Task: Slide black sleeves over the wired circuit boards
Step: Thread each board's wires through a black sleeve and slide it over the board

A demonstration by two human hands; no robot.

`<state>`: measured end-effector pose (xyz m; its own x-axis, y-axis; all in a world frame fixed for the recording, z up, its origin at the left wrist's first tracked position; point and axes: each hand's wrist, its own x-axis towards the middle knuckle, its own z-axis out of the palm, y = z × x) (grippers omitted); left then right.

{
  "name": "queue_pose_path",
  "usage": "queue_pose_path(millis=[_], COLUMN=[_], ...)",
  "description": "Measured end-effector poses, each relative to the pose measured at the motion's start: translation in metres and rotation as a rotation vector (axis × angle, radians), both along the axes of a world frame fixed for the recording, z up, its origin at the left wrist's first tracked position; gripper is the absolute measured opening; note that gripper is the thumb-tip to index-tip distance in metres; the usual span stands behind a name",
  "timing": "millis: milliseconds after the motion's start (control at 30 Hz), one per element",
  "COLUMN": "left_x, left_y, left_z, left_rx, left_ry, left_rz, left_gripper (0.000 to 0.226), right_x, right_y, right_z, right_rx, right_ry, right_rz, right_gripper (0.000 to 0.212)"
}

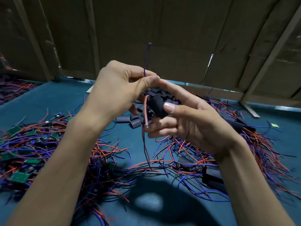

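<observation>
Both hands are raised above a teal table (48, 98). My right hand (187, 124) holds a black sleeve (157, 106), thumb on its side and fingers curled beneath. My left hand (117, 88) pinches a blue wire (146, 59) that rises straight up from between thumb and forefinger. A pink-red wire (146, 110) hangs beside the sleeve's left end, and darker wires trail down to the table. The circuit board itself is hidden behind the sleeve and fingers.
Green circuit boards (19, 176) with red and blue wires lie heaped at the left. Loose black sleeves (135, 122) sit behind the hands. Sleeved pieces and wires (211, 173) spread at the right. Cardboard walls (162, 30) close off the back.
</observation>
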<state>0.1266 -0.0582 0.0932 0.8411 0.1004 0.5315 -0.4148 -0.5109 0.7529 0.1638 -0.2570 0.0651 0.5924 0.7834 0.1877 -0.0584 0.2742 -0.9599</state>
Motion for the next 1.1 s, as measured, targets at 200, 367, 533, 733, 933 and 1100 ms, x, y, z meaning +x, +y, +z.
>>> queue_pose_path(millis=[200, 367, 533, 733, 933, 1100], left_x=[0.004, 0.001, 0.001, -0.006, -0.005, 0.005], left_y=[-0.009, -0.003, 0.001, 0.002, 0.001, -0.004], left_z=[-0.001, 0.001, 0.002, 0.003, 0.003, -0.001], left_rx=[0.057, 0.116, 0.034, -0.035, -0.113, -0.093], left_ry=[0.008, 0.085, 0.188, 0.154, -0.011, -0.123], left_rz=[-0.007, -0.139, -0.214, -0.391, -0.398, -0.203], left_gripper=[0.019, 0.036, 0.03, 0.039, 0.021, 0.026], right_x=[-0.001, -0.001, -0.004, -0.003, -0.007, -0.005], right_y=[0.017, 0.021, 0.021, 0.018, 0.011, 0.012], right_z=[-0.005, -0.005, -0.002, -0.005, -0.003, -0.001], right_rx=[0.271, 0.375, 0.503, 0.514, 0.447, 0.384], right_ry=[0.28, 0.408, 0.499, 0.528, 0.482, 0.463], right_rz=[0.045, -0.044, -0.035, -0.094, -0.126, -0.172], right_gripper=[0.029, 0.042, 0.032, 0.033, 0.039, 0.043])
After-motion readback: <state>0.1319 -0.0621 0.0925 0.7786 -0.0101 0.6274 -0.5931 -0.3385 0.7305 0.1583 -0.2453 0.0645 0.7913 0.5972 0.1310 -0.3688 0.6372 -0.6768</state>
